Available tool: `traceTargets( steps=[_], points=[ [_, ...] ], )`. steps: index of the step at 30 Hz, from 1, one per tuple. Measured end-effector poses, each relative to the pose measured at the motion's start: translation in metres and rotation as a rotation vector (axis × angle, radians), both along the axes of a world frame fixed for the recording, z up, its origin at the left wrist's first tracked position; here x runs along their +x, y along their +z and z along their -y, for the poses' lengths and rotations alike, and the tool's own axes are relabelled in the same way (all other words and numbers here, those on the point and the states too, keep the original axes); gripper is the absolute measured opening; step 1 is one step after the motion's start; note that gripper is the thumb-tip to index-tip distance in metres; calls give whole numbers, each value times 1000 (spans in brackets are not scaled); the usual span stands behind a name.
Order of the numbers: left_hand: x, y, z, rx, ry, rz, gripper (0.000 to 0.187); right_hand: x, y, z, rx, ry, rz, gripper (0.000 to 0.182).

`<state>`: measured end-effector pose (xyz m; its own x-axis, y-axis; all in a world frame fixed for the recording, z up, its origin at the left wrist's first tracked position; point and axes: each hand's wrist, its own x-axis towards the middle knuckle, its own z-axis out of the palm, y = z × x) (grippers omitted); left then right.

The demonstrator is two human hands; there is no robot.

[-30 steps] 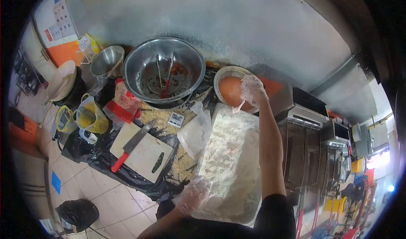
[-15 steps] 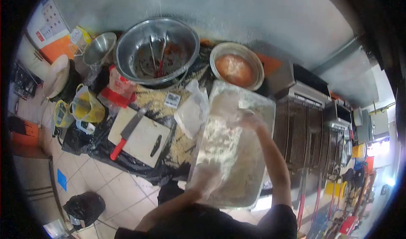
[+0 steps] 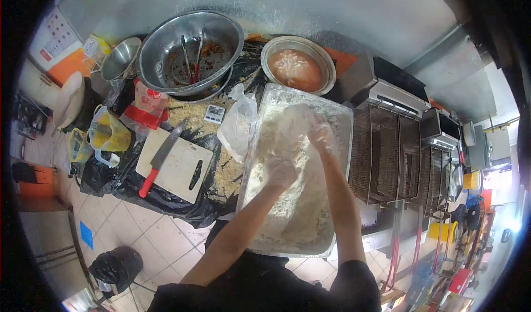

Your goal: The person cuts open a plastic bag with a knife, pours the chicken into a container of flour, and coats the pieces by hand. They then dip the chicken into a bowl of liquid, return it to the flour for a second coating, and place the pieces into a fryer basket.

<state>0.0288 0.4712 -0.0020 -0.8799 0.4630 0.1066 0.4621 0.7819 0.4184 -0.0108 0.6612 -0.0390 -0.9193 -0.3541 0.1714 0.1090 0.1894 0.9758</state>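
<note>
A large metal tray (image 3: 298,244) holds white flour (image 3: 287,204). Over its middle, my left hand (image 3: 281,171) is in the flour, coated white, its fingers blurred. Farther up and to the right, my right hand (image 3: 318,134) is beside a floury lump whose outline is smeared by motion; what the fingers hold is unclear. Just beyond the tray's far edge is a round pan (image 3: 297,66) of orange-red liquid with white powder on top. A clear plastic bag (image 3: 239,125) lies along the tray's left edge.
Tongs rest inside a big steel bowl (image 3: 160,63) at the back. Left of the tray are a white cutting board (image 3: 180,176) with a red-handled knife (image 3: 163,157), a small timer (image 3: 214,113) and a yellow-stained jug (image 3: 108,132). Wire fryer baskets (image 3: 384,154) stand at the right.
My left hand has moved up and inward from the tray's near left part to its middle. My right hand has shifted slightly downward. The view has shifted somewhat.
</note>
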Motion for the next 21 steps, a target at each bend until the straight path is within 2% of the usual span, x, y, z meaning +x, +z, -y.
traceTargets(
  steps=[1, 2, 3, 4, 5, 7, 8, 9, 11, 12, 14, 15, 17, 19, 20, 21],
  points=[
    [7, 1, -2, -10, -8, -138, 39, -8, 20, 7, 0, 0, 3, 26],
    [7, -2, -8, -47, -48, -15, 38, -17, 23, 12, -166, -5, 75, 26],
    [6, -5, -15, -87, -84, 107, 37, -23, 6, 12, -533, -35, 182, 26],
    [11, -40, -21, -87, -91, 105, 37, -29, -16, 10, -926, -76, 270, 28],
    [13, -88, -31, 500, -38, 147, 34, -33, -43, 7, -1163, -138, 289, 30],
    [7, -93, -17, -318, -130, -384, 23, -34, -89, -5, -1452, -228, 225, 36],
    [2, -80, -2, -328, -132, -373, 23, -31, -99, -16, -1567, -191, 160, 39],
    [0, -66, 11, 118, -48, 43, 23, -20, -96, -25, -1860, 63, 22, 37],
    [9, -38, 29, 645, 68, 374, 30, -6, -75, -25, -2128, 335, -137, 35],
    [13, -24, 39, 915, 139, 497, 35, 5, -57, -17, -1999, 169, -39, 34],
    [18, -39, 37, -213, 146, -230, 17, 20, -10, 2, -1712, -127, 133, 31],
    [23, -71, 38, -216, 50, -91, 26, 22, -8, 4, -1575, -220, 238, 31],
    [27, -53, 35, -283, 25, -25, 27, 24, -30, 12, -1274, -406, 428, 32],
    [30, -51, 34, -351, 0, 56, 29, 20, -77, 26, -946, -646, 566, 33],
    [22, -60, 36, -157, -27, 189, 32, 20, -101, 34, -730, -804, 623, 33],
    [16, -65, 37, 40, -50, 317, 35, 23, -117, 40, -619, -865, 656, 34]
  ],
)
